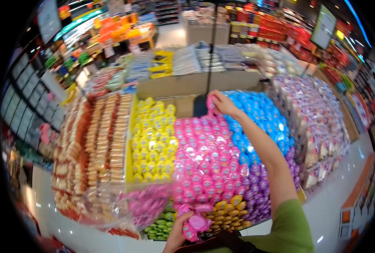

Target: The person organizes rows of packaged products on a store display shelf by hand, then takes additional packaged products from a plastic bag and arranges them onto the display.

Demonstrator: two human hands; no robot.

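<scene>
Reaching toward the bin's (132, 126) far edge, R hand (224, 104) pinches 1 pink pack (211, 105) at the top of the pink pile (204, 160). Nr the near edge, L hand (180, 230) is closed round a few more packs (196, 223). Progress, est.: pile mostly built, but stops short of the cardboard (166, 87); packs in both hands + bag (105, 202), nr-L corner, aren't in rows yet.

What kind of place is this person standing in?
Probably a supermarket: many matching pink packs and yellow packs are arranged in blocks by colour, with clear-wrapped goods piled nearby and stocked shelves beyond.
</scene>
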